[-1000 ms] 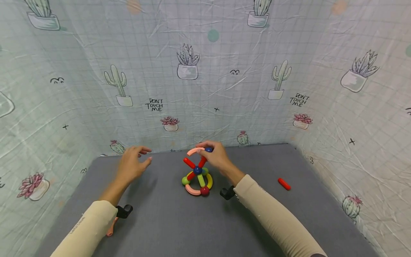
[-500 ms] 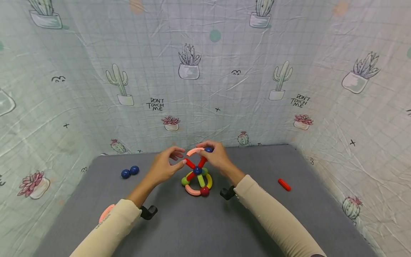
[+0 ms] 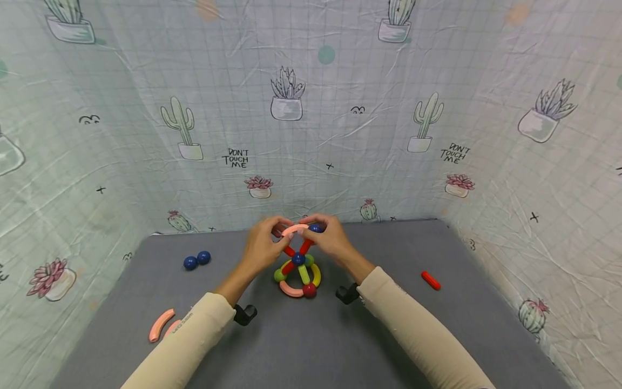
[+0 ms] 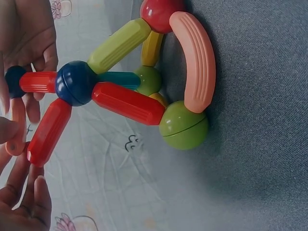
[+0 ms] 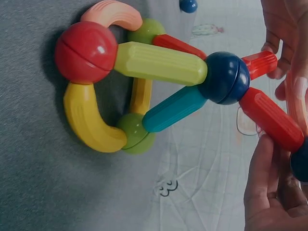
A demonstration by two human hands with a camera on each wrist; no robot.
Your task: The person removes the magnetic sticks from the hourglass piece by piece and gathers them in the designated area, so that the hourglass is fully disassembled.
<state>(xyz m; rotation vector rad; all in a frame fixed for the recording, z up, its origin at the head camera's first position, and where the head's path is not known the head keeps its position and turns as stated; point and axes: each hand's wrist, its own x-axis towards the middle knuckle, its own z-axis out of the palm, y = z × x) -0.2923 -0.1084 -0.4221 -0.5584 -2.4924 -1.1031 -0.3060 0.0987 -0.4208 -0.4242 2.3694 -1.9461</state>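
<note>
A magnetic-stick structure stands on the grey table. Its base ring has a red ball [image 5: 86, 53], green balls [image 4: 184, 125] and curved peach and yellow sticks [image 5: 94, 120]. Straight sticks rise from it to a central blue ball [image 4: 76, 83], and two red sticks fork upward. My right hand [image 3: 331, 237] pinches a curved peach stick [image 3: 293, 230] beside the upper blue ball [image 3: 315, 228]. My left hand [image 3: 259, 246] has its fingers at the free tip of the left red stick [image 4: 50, 130], close to the peach stick's end. The exact thumb contact is partly hidden.
Two blue balls [image 3: 196, 260] lie at the left of the table. Curved peach sticks [image 3: 161, 325] lie at front left, one partly covered by my left sleeve [image 3: 189, 335]. A red stick [image 3: 431, 280] is at the right. A patterned cloth [image 3: 330, 135] hangs behind.
My left hand has moved right, from the left side of the table to the top of the structure. My right hand has stayed on the curved peach stick.
</note>
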